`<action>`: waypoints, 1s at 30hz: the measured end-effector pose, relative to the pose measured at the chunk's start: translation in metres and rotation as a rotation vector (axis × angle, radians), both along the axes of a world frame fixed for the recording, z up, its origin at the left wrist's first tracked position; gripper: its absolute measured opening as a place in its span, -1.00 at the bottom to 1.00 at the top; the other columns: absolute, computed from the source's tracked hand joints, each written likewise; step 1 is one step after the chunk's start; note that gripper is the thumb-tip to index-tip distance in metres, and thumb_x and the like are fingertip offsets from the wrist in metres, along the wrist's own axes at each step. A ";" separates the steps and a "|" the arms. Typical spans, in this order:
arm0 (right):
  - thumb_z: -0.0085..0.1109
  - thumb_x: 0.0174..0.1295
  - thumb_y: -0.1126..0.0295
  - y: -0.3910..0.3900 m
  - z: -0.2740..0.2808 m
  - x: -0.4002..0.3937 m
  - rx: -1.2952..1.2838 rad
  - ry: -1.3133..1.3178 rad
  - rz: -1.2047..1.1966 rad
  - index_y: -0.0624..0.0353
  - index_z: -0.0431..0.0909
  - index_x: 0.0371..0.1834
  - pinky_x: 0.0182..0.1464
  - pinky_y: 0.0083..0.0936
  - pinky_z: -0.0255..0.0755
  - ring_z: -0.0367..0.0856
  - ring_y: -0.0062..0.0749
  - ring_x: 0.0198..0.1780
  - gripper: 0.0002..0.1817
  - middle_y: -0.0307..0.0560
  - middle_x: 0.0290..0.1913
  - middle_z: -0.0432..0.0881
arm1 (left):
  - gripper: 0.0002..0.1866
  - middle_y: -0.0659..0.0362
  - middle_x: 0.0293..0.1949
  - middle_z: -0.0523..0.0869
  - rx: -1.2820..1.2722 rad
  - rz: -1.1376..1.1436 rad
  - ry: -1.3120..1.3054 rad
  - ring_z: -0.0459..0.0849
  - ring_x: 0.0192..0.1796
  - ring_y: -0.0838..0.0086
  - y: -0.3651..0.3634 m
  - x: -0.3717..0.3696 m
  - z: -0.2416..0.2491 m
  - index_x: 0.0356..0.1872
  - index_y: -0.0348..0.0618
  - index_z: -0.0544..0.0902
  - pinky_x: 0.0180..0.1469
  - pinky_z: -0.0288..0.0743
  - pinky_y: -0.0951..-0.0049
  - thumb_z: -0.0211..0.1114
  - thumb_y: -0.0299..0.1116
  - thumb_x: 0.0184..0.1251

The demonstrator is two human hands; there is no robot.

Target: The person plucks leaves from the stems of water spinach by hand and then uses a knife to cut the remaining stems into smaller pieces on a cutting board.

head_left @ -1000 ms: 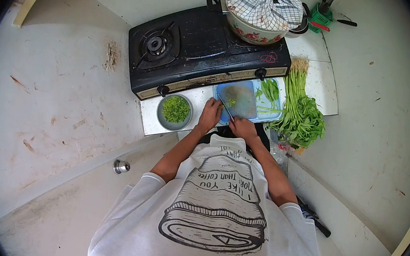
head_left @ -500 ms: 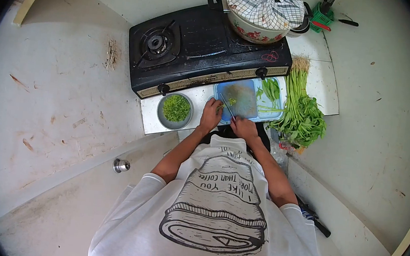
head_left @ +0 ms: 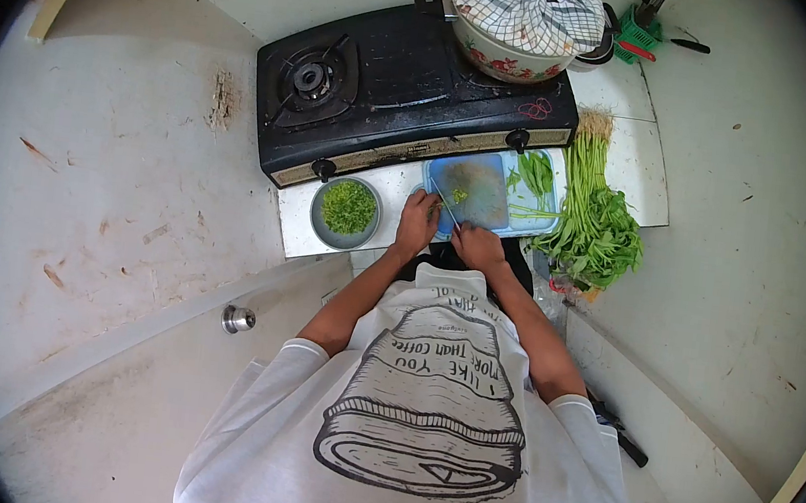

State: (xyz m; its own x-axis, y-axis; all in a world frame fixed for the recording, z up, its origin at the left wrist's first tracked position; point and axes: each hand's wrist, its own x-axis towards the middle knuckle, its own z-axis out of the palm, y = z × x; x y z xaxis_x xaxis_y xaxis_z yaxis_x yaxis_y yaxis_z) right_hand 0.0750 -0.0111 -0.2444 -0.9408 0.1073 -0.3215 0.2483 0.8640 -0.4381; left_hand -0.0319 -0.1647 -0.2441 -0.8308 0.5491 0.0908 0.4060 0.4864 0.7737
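Observation:
My right hand is closed round the handle of a knife, whose thin blade points away over the blue cutting board. At the board's left edge, my left hand has its fingers bent and pressed together beside the blade, on green stems mostly hidden under them. A few chopped green pieces lie on the board, right of the blade. The board rests in a light blue tray. Leafy stems lie in the tray's right part. Left of my hands is a grey bowl of chopped greens.
A black two-burner stove stands behind the board. A flowered pot with a checked cloth tied over its lid sits on its right side. To the right lies a large bunch of leafy greens. A green basket holds utensils.
The knife blade has shifted slightly left and its angle is a little different, close by my left fingers. Both hands stay at nearly the same place; the view has moved slightly.

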 end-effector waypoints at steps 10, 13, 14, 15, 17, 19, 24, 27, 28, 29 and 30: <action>0.02 0.52 0.01 0.002 0.010 0.008 -0.002 -0.019 0.013 0.32 0.67 -0.21 -0.17 0.06 0.69 0.79 0.23 -0.31 -0.49 0.30 -0.39 0.76 | -0.86 -0.13 -0.20 0.66 0.020 0.024 -0.033 0.65 -0.05 -0.11 -0.001 -0.001 -0.002 -0.14 -0.31 0.70 0.04 0.54 0.03 0.32 -0.55 0.32; 0.00 0.53 0.01 0.000 0.014 0.000 0.002 -0.028 0.030 0.30 0.69 -0.23 -0.17 0.08 0.68 0.79 0.23 -0.30 -0.48 0.31 -0.37 0.76 | -0.87 -0.11 -0.20 0.66 0.006 0.016 0.000 0.66 -0.06 -0.09 -0.001 0.000 -0.004 -0.14 -0.31 0.70 0.03 0.54 0.04 0.32 -0.55 0.34; -0.01 0.54 0.01 -0.001 0.016 -0.003 0.009 -0.023 0.014 0.30 0.69 -0.23 -0.16 0.08 0.68 0.80 0.22 -0.30 -0.48 0.32 -0.37 0.76 | -0.88 -0.10 -0.21 0.66 0.006 0.020 0.005 0.66 -0.07 -0.09 0.000 0.000 -0.004 -0.14 -0.31 0.70 0.03 0.54 0.04 0.32 -0.55 0.34; -0.02 0.54 0.02 -0.002 0.014 -0.005 0.015 -0.017 -0.001 0.29 0.70 -0.23 -0.14 0.08 0.68 0.80 0.22 -0.29 -0.49 0.32 -0.37 0.76 | -0.88 -0.10 -0.21 0.66 0.007 0.024 0.011 0.66 -0.08 -0.09 0.000 0.001 -0.003 -0.15 -0.30 0.70 0.02 0.54 0.04 0.33 -0.55 0.34; -0.03 0.55 0.02 -0.002 0.011 -0.006 0.024 -0.005 -0.022 0.27 0.70 -0.23 -0.12 0.08 0.67 0.80 0.22 -0.28 -0.49 0.32 -0.37 0.75 | -0.88 -0.09 -0.21 0.66 0.004 0.030 0.017 0.66 -0.08 -0.09 0.000 0.000 -0.002 -0.15 -0.30 0.71 0.03 0.54 0.04 0.34 -0.54 0.34; -0.03 0.55 0.03 0.001 0.007 -0.003 0.029 0.005 -0.035 0.27 0.70 -0.24 -0.10 0.08 0.67 0.79 0.23 -0.28 -0.49 0.32 -0.38 0.75 | -0.89 -0.09 -0.21 0.67 -0.002 0.030 0.014 0.66 -0.09 -0.10 0.000 -0.001 -0.001 -0.16 -0.29 0.71 0.03 0.54 0.04 0.35 -0.54 0.33; -0.02 0.54 0.01 0.003 0.011 0.000 0.020 -0.011 -0.059 0.28 0.70 -0.20 -0.09 0.07 0.67 0.79 0.26 -0.26 -0.49 0.33 -0.36 0.76 | -0.89 -0.12 -0.21 0.62 0.031 0.026 -0.019 0.62 -0.06 -0.11 0.000 0.000 -0.003 -0.19 -0.30 0.69 0.06 0.51 0.02 0.31 -0.59 0.29; -0.01 0.53 -0.01 0.000 0.015 0.001 0.008 -0.013 -0.028 0.28 0.69 -0.18 -0.10 0.10 0.66 0.78 0.28 -0.26 -0.49 0.33 -0.36 0.76 | -0.89 -0.10 -0.22 0.65 0.027 0.028 0.010 0.65 -0.08 -0.10 -0.001 0.000 -0.005 -0.18 -0.29 0.70 0.04 0.53 0.04 0.34 -0.56 0.30; -0.01 0.53 -0.01 0.000 0.015 0.001 0.007 -0.012 -0.011 0.28 0.68 -0.17 -0.11 0.11 0.66 0.78 0.28 -0.26 -0.48 0.33 -0.37 0.76 | -0.89 -0.09 -0.23 0.66 0.023 0.032 0.019 0.66 -0.10 -0.09 -0.001 0.000 -0.005 -0.18 -0.29 0.71 0.03 0.54 0.04 0.35 -0.55 0.30; -0.01 0.53 -0.02 -0.001 0.015 0.001 0.018 -0.019 -0.009 0.28 0.68 -0.17 -0.12 0.12 0.66 0.78 0.29 -0.27 -0.48 0.33 -0.37 0.76 | -0.89 -0.09 -0.23 0.66 0.015 0.035 0.016 0.66 -0.10 -0.09 0.000 0.000 -0.004 -0.19 -0.28 0.71 0.03 0.54 0.04 0.35 -0.55 0.30; -0.01 0.53 -0.02 -0.001 0.014 0.002 0.028 -0.026 -0.006 0.29 0.68 -0.17 -0.12 0.13 0.66 0.78 0.29 -0.27 -0.48 0.33 -0.37 0.75 | -0.90 -0.09 -0.23 0.66 0.007 0.037 0.012 0.66 -0.09 -0.09 0.000 0.000 -0.005 -0.19 -0.28 0.71 0.02 0.54 0.04 0.35 -0.55 0.30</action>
